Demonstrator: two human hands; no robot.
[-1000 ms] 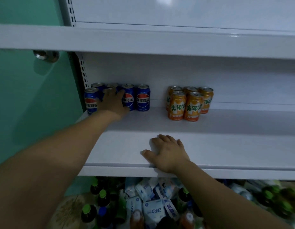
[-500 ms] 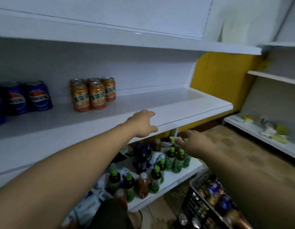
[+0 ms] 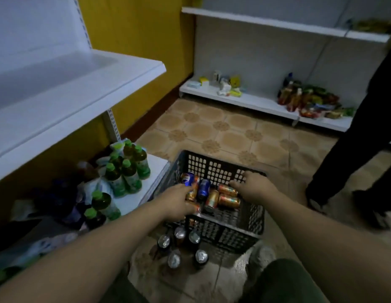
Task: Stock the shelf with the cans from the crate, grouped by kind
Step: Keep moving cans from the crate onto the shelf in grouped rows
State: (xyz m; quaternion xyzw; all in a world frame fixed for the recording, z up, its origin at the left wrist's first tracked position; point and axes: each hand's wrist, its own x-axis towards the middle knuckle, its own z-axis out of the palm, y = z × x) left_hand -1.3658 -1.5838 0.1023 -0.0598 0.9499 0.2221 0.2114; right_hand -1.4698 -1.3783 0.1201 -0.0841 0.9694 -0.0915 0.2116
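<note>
A black perforated crate [image 3: 223,168] stands on the tiled floor. Inside it lie blue cans [image 3: 203,189] and several orange cans [image 3: 229,201], all on their sides. My left hand [image 3: 176,202] reaches in over the crate's near left corner, fingers loosely bent and resting on an orange can [image 3: 192,194]; no can is lifted. My right hand [image 3: 253,185] hovers over the crate's right side with fingers spread, just above the orange cans. The white shelf [image 3: 85,82] runs along the upper left, and none of the cans on it are in view.
Several dark cans [image 3: 179,235] stand upright on the floor against the crate's near wall. Green-capped bottles [image 3: 130,171] crowd the low shelf on the left. A person's dark-trousered legs [image 3: 352,154] stand at right. Another shelf [image 3: 255,101] at the back holds snack packs. My knee [image 3: 284,278] is at the bottom.
My view has swung from the shelf's blue and orange cans down to the crate. Both hands left the shelf edge and dropped into the crate.
</note>
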